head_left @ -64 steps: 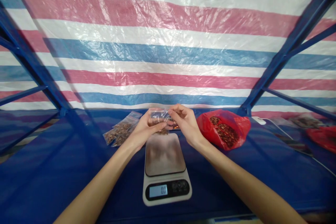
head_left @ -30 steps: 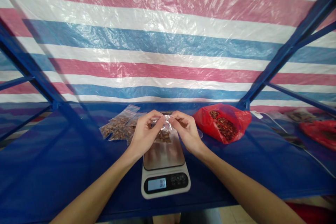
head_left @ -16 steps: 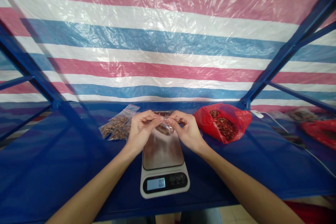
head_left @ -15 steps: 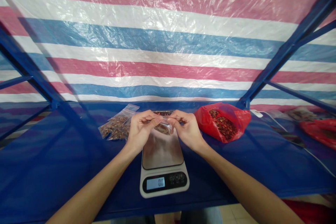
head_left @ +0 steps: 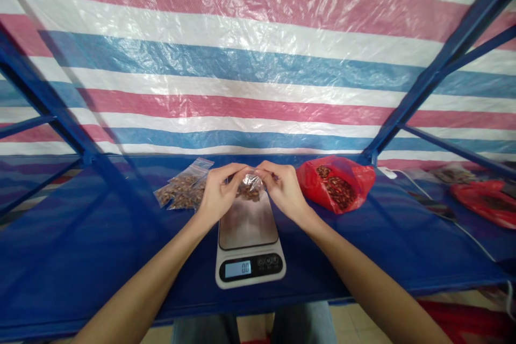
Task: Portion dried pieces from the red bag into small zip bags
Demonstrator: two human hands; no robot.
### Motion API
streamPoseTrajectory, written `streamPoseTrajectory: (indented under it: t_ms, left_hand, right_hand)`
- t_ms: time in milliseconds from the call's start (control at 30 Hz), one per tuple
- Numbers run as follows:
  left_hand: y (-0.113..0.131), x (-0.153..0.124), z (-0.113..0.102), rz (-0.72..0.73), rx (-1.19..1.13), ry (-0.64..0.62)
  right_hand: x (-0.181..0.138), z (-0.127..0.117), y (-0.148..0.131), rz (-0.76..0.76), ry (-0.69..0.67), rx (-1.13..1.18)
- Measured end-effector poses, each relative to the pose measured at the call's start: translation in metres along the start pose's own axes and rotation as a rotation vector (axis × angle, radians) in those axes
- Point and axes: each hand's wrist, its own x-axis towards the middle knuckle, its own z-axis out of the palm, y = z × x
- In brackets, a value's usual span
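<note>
Between my hands hangs a small clear plastic bag [head_left: 250, 188] with brown, bean-like pieces in it. My left hand [head_left: 222, 185] pinches one side of its top edge, and my right hand [head_left: 280, 185] pinches the other side. Below them a white kitchen scale [head_left: 252, 274] with a steel plate shows 0.0 on its display. Several filled zip bags [head_left: 181, 188] of brown pieces lie to the left of my left hand. Just right of my right hand stands an opened red plastic bag [head_left: 336, 185] holding loose reddish-brown pieces.
Everything lies on a blue shelf [head_left: 133, 247] with blue metal posts at both sides. A striped tarpaulin [head_left: 250, 80] hangs behind. At the far right are another red bag [head_left: 486, 201] and a white cable [head_left: 475, 239].
My hands have tipped the small bag, so its contents now show more clearly below my fingers. The camera view has shifted slightly. The scale reading stays at 0.0.
</note>
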Motion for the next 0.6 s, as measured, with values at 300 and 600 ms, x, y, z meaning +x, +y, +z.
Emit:
streamPoseTrajectory:
  t_ms: [300,600]
  left_hand:
    - [-0.016,0.048,-0.017,-0.218,-0.304,0.413]
    - [-0.067,0.048,-0.107,-0.461,0.179,0.194]
  right_hand:
    - [0.039,-0.052,0.011,0.142,0.064,0.084]
    - [0.018,-0.098,0.048,0.136,0.033,-0.047]
